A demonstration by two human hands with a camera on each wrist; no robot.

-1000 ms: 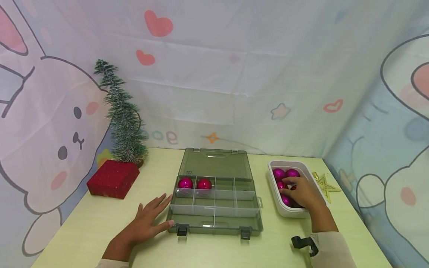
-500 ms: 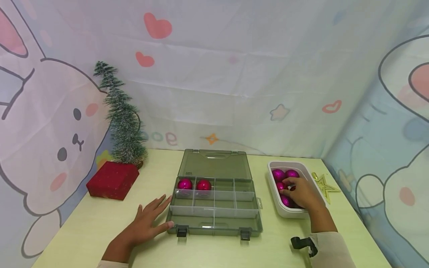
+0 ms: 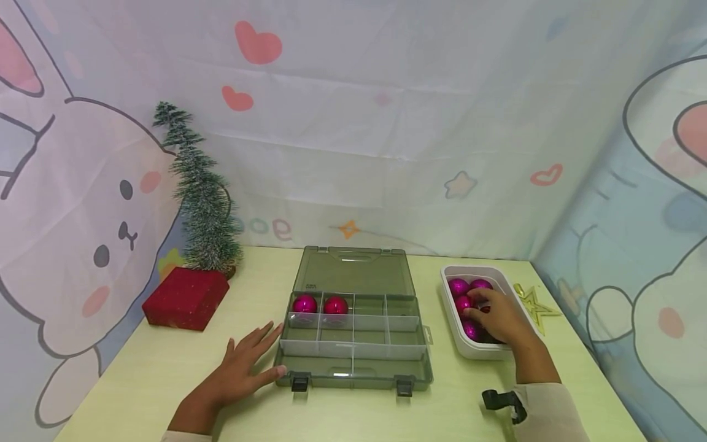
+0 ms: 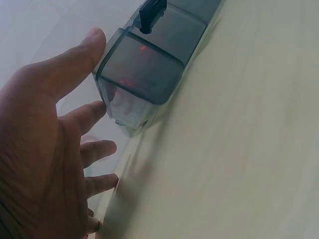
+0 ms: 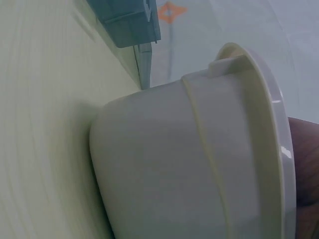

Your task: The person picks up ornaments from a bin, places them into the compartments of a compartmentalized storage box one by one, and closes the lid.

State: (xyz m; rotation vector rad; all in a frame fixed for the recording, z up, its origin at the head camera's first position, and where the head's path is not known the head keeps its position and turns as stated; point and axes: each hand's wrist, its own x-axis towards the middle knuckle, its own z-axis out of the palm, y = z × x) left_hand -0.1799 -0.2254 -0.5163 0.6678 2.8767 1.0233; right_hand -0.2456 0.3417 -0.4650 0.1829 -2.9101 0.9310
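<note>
My left hand [image 3: 240, 368] lies with spread fingers against the left side of a green see-through compartment box [image 3: 337, 366], thumb and index finger at its edge. The box's lid is raised at the back. A magenta Christmas ball [image 3: 305, 303] and a red Christmas ball [image 3: 336, 305] sit in two back-row compartments. My right hand [image 3: 501, 316] reaches into a white tub [image 3: 469, 351] among several Christmas balls. Its thumb and index finger bend beside a magenta ball [image 3: 463, 303], with red showing between them. The hand hides whether it grips a ball; the right wrist view shows mostly the tub's wall.
A small artificial Christmas tree [image 3: 204, 202] stands at the back left, behind a red box [image 3: 186, 298]. A gold star [image 3: 536, 307] lies right of the tub. The printed cloth backdrop [image 3: 353, 123] rises behind the table.
My right hand has shifted slightly to the right inside the tub, so more of the magenta ball by its fingertips shows. The left hand stays where it was.
</note>
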